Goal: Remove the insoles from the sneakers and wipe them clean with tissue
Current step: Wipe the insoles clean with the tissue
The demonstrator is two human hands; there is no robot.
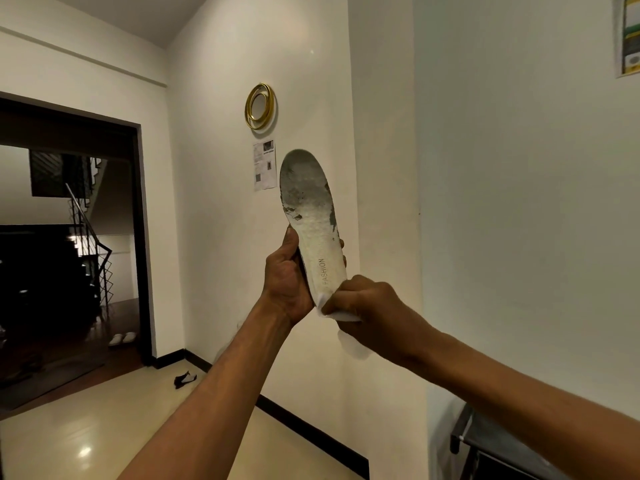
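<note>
Head view: gripping grimy insole (311,216) upright at frame centre with left hand (287,282), pinching folded tissue (341,315) against its lower end with right hand (367,303). Behind on wall (214,237), gold ring (260,106) and paper notice (265,165). Lower left on floor (104,427), dark shoe (185,378); lower right, table (485,441) corner.

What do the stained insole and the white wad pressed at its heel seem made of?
The long white insole, grey-stained at the toe, looks like matt foam: pebbled surface, stamped FASHION lettering. The small white folded wad looks like tissue paper, matt, bending under the right hand; cloth cannot be ruled out.
</note>
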